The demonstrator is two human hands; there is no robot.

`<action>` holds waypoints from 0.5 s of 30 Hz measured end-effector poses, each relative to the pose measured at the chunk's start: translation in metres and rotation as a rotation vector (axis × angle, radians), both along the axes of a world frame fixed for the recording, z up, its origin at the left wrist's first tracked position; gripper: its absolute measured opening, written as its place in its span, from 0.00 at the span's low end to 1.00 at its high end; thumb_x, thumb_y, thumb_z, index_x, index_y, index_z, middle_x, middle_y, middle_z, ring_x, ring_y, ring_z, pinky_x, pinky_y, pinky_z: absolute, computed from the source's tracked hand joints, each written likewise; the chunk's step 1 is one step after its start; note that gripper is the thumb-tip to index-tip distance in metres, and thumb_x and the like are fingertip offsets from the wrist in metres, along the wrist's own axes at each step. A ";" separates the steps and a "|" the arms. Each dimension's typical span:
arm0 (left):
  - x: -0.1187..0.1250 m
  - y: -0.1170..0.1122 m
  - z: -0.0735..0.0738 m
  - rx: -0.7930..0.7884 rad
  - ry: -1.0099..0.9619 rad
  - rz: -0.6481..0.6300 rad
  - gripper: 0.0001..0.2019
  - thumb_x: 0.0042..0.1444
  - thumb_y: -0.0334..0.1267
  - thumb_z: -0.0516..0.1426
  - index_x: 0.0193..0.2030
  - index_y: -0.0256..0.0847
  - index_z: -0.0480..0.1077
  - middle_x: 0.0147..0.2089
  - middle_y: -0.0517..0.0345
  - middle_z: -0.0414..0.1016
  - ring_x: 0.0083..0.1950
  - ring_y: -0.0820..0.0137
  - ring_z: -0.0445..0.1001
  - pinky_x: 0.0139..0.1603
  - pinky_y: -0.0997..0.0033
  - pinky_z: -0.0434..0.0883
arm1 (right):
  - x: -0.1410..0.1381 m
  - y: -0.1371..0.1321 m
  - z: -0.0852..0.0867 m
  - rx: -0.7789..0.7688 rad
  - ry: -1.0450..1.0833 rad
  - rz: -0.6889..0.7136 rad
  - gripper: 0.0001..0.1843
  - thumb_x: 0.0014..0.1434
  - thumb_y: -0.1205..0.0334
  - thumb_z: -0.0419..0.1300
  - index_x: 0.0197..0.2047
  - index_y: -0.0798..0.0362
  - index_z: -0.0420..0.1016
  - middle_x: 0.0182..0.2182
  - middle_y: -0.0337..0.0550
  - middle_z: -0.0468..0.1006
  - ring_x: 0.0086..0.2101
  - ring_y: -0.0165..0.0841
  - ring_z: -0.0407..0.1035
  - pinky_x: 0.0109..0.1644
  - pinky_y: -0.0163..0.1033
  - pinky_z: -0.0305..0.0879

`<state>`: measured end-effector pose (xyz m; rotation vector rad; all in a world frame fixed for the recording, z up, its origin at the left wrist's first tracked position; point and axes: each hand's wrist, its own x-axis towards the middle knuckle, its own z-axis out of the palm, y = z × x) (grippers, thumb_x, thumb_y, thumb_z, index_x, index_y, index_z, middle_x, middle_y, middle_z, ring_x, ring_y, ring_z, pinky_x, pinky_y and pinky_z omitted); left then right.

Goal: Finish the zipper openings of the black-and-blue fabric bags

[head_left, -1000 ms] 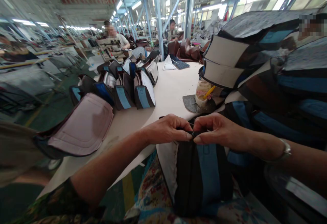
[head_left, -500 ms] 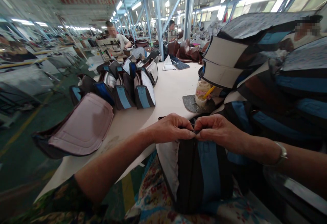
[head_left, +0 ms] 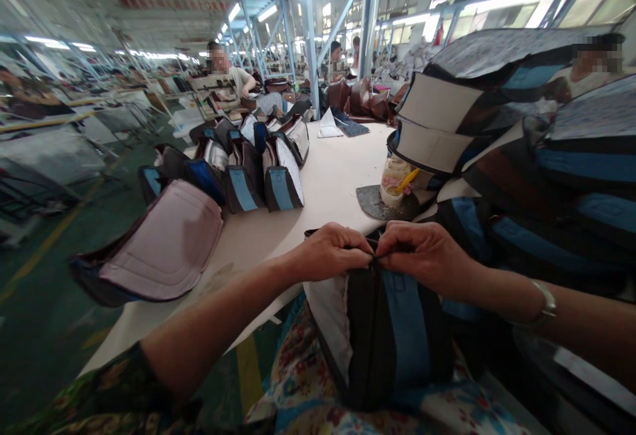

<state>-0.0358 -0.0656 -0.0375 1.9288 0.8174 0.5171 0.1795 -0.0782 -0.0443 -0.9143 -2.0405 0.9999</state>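
Observation:
A black bag piece with a blue stripe (head_left: 392,336) and a pale lining stands upright on my lap against the table's near edge. My left hand (head_left: 330,253) pinches its top edge from the left, fingers closed. My right hand (head_left: 424,253), with a metal watch on the wrist, pinches the same top edge from the right. The fingertips of both hands meet at the middle of the edge, and what lies between them is hidden.
A tall stack of black and blue bag panels (head_left: 536,157) fills the right. A glue jar with a yellow stick (head_left: 396,181) stands on a dark mat. Several sewn pieces (head_left: 263,170) line the white table (head_left: 332,170); a pink padded panel (head_left: 163,243) overhangs its left edge. A person (head_left: 223,71) works far off.
Both hands stay pinched on the bag piece's top edge, shifted slightly upward; the view has tilted a little.

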 end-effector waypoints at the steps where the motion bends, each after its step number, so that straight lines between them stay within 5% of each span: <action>1: -0.002 0.002 0.000 -0.052 -0.016 0.001 0.12 0.58 0.39 0.56 0.36 0.33 0.78 0.30 0.59 0.72 0.32 0.73 0.65 0.33 0.73 0.62 | 0.001 0.000 0.002 0.061 -0.021 0.033 0.04 0.54 0.70 0.61 0.32 0.55 0.78 0.29 0.40 0.74 0.32 0.30 0.67 0.36 0.35 0.62; 8: -0.003 0.008 0.001 -0.365 -0.001 -0.113 0.21 0.57 0.54 0.59 0.30 0.34 0.72 0.23 0.66 0.57 0.25 0.77 0.52 0.25 0.74 0.51 | 0.009 0.000 0.007 0.443 -0.158 0.270 0.10 0.62 0.70 0.54 0.38 0.54 0.77 0.30 0.43 0.69 0.32 0.29 0.65 0.36 0.35 0.61; 11: -0.003 0.002 0.002 -0.296 0.042 -0.153 0.20 0.58 0.54 0.58 0.33 0.34 0.72 0.25 0.66 0.58 0.26 0.77 0.54 0.26 0.74 0.52 | 0.016 -0.004 0.007 0.597 -0.225 0.307 0.09 0.61 0.69 0.55 0.40 0.54 0.77 0.32 0.44 0.71 0.33 0.32 0.64 0.40 0.39 0.60; 15: -0.001 -0.014 0.015 0.056 0.109 -0.124 0.17 0.63 0.47 0.54 0.32 0.35 0.71 0.29 0.62 0.65 0.30 0.75 0.62 0.31 0.74 0.59 | 0.025 -0.009 0.019 0.196 -0.150 0.270 0.14 0.68 0.60 0.51 0.40 0.55 0.76 0.34 0.47 0.74 0.34 0.32 0.67 0.39 0.38 0.62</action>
